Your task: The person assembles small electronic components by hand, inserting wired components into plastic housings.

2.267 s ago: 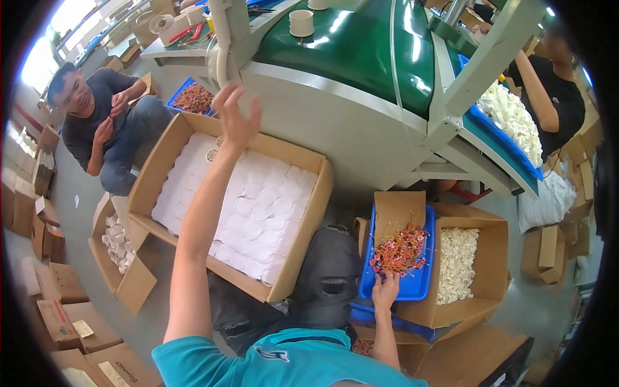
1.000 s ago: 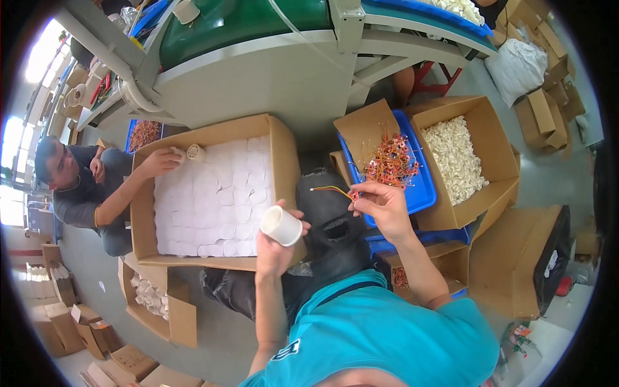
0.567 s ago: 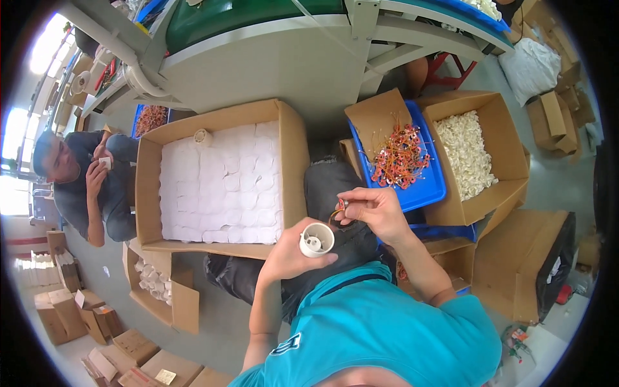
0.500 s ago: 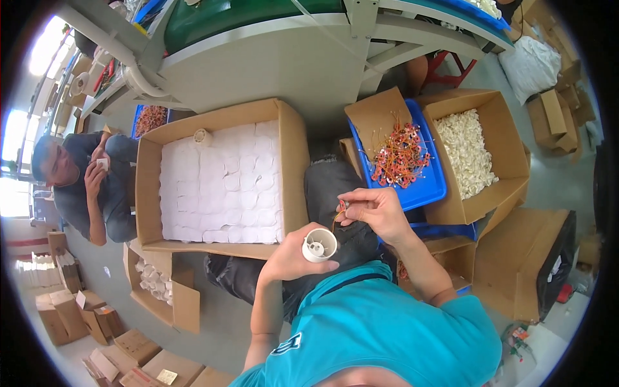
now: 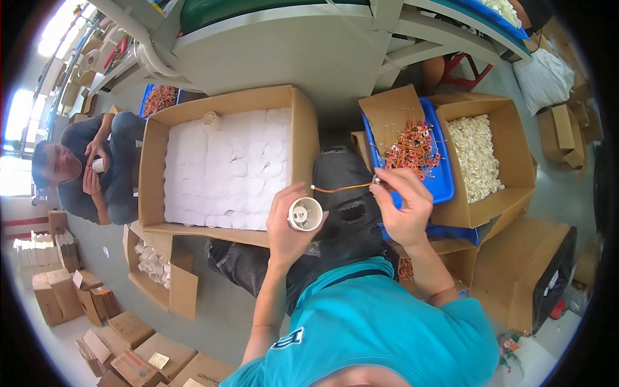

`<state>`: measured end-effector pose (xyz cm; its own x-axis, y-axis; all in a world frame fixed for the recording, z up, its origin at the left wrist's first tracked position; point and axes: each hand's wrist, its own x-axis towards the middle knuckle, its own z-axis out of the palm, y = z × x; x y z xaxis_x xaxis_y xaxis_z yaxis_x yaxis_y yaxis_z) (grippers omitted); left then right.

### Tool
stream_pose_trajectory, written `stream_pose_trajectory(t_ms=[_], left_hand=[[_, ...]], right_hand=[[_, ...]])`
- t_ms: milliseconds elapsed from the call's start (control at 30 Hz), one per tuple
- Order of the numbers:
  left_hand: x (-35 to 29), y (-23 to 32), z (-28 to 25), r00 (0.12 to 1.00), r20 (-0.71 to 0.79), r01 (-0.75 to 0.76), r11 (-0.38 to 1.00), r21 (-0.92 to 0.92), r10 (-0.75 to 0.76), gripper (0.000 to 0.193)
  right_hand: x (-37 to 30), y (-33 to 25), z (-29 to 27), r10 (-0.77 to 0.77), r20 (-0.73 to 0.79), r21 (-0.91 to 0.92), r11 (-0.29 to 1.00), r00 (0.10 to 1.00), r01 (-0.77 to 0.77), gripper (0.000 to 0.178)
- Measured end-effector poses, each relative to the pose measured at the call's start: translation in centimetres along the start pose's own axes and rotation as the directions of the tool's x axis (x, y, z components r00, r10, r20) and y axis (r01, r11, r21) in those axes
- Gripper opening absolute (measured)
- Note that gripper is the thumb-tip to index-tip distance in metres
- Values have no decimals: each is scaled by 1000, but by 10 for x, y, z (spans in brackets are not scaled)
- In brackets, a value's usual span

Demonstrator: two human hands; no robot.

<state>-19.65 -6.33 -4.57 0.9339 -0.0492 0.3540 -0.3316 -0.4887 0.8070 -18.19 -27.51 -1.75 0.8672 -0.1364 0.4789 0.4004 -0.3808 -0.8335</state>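
My left hand (image 5: 287, 233) is wrapped round a white plastic cup-shaped housing (image 5: 305, 214). Its open end faces up and shows ribs and a small block inside. To the right, my right hand (image 5: 407, 205) pinches the end of a red-and-yellow wire lead (image 5: 345, 188) between thumb and fingertips. The small part at that end is mostly hidden by the fingers. The lead stretches leftward, and its small white connector end hangs just above the housing, apart from it.
A large carton (image 5: 152, 174) of white paper-lined cells stands at left, one white housing (image 5: 211, 120) on top. At right are a blue tray (image 5: 440, 187) of wired parts and a carton (image 5: 512, 129) of small white pieces. A co-worker (image 5: 97, 168) crouches far left.
My right hand has moved right, away from the housing, and the lead now stretches out straight. The housing in my left hand has shifted a little left and up.
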Motion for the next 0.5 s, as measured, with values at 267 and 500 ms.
stream_pose_trajectory(t_ms=[267,500], left_hand=[[-3,-19,17,922,-306,-205,969,139,239,54],[-5,-21,18,906,-312,-232,951,205,288,58]], right_hand=[[-7,-34,0,-33,203,78,997,979,17,28],[-8,-33,5,60,225,58,995,973,-75,27]])
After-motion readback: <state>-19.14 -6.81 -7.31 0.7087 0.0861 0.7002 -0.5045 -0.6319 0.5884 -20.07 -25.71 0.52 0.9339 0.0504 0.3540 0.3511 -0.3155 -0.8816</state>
